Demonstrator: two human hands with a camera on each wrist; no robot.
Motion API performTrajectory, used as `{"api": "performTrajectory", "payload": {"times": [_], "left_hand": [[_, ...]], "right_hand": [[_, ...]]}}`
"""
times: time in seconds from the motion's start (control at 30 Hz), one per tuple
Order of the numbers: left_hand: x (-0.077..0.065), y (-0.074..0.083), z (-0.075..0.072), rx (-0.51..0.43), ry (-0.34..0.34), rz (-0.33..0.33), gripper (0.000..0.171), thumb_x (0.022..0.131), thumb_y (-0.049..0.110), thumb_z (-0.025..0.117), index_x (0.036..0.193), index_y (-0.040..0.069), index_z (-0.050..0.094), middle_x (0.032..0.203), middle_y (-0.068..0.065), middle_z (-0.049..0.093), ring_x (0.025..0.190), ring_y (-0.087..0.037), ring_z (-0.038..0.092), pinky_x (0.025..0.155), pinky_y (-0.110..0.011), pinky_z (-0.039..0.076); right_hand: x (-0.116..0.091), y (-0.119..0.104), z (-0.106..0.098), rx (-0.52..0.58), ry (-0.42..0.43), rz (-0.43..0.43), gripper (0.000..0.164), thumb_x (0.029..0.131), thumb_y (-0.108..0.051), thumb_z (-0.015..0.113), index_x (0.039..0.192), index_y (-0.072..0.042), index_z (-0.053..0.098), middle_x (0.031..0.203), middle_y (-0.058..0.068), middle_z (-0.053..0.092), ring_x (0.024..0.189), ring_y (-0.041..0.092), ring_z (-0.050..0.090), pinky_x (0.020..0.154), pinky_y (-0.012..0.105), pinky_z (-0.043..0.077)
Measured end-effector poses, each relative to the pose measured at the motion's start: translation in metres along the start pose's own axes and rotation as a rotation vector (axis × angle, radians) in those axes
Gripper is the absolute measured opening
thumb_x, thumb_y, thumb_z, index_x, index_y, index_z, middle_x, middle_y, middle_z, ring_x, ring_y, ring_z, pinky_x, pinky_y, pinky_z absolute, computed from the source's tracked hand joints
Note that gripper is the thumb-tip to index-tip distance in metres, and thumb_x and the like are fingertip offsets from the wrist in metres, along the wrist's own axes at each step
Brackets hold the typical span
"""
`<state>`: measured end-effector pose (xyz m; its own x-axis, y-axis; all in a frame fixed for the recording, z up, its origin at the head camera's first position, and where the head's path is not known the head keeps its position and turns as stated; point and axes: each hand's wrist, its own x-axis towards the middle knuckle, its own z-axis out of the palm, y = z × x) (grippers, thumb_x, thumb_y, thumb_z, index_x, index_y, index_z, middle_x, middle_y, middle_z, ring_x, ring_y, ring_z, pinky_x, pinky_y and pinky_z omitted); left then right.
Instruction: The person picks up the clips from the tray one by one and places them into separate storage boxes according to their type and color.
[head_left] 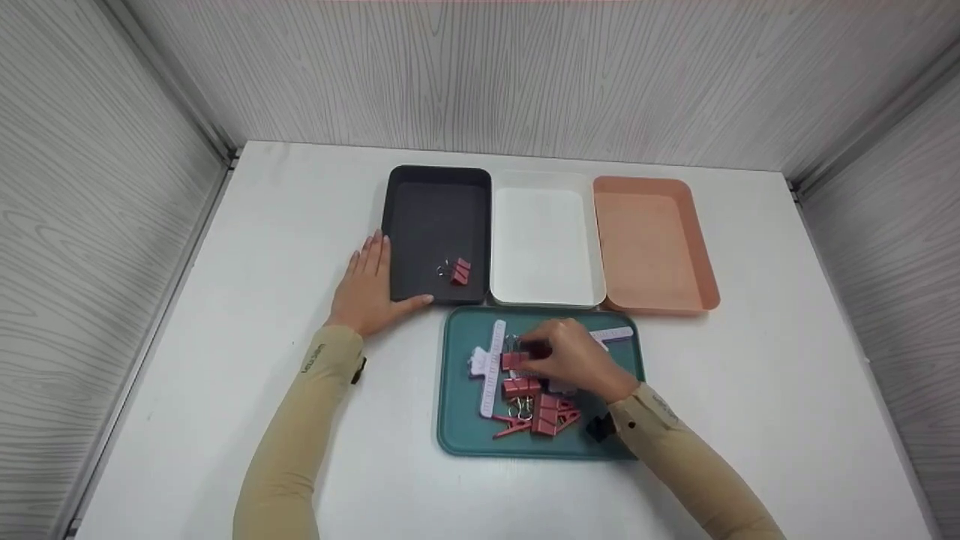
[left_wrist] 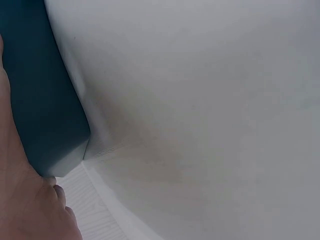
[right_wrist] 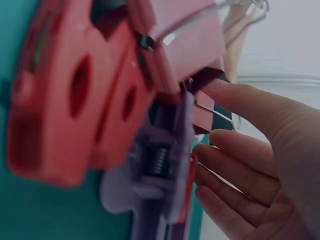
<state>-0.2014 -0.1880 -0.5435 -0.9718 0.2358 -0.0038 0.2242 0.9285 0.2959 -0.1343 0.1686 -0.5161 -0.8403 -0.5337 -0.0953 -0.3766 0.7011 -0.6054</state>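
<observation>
My left hand lies with straight fingers along the left side of the black tray, thumb at its near corner. A red binder clip sits inside that tray. Over the green tray, my right hand pinches a red binder clip between thumb and forefinger; the right wrist view shows this clip partly hidden. Around it lie more red binder clips, red plastic clips and a lilac clip with a ruler-like bar. Another lilac bar is partly covered by the hand.
A white tray and a salmon-pink tray stand side by side to the right of the black one. Grey wood-grain panels enclose the white table at the back and sides.
</observation>
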Motion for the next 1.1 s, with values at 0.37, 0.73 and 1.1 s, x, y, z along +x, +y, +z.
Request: {"api": "performTrajectory", "payload": {"times": [0.37,0.73,1.1], "left_hand": [[0.0007,0.0006,-0.0008,0.004,-0.010,-0.001,0.131,0.081,0.091,0.045,0.161,-0.003,-0.001,0.168,-0.019,-0.003,0.155,-0.029,-0.004,0.124,-0.038,-0.004],[0.0011,0.0018,-0.0019,-0.004,-0.023,-0.021,0.131,0.080,0.091,0.045,0.161,-0.001,-0.002,0.168,-0.018,-0.004,0.154,-0.028,-0.004,0.124,-0.036,-0.006],[0.0000,0.0024,-0.0030,0.004,-0.019,-0.014,0.130,0.081,0.090,0.045,0.161,-0.002,-0.001,0.168,-0.018,-0.003,0.155,-0.029,-0.003,0.124,-0.037,-0.004]], "right_hand": [[0.0076,-0.0080,0.0095,-0.002,-0.007,-0.057,0.029,0.087,-0.022,0.084,0.114,-0.010,0.079,0.103,0.000,0.074,0.087,0.010,0.062,0.080,0.030,0.058],[0.0085,-0.0057,0.0065,0.005,-0.045,-0.074,0.021,0.091,-0.020,0.080,0.112,-0.014,0.080,0.100,-0.004,0.072,0.084,0.010,0.061,0.075,0.025,0.057],[0.0093,-0.0032,0.0027,0.067,0.014,-0.061,0.019,0.091,-0.011,0.079,0.110,-0.013,0.080,0.103,-0.004,0.069,0.091,0.008,0.064,0.081,0.024,0.058]]}}
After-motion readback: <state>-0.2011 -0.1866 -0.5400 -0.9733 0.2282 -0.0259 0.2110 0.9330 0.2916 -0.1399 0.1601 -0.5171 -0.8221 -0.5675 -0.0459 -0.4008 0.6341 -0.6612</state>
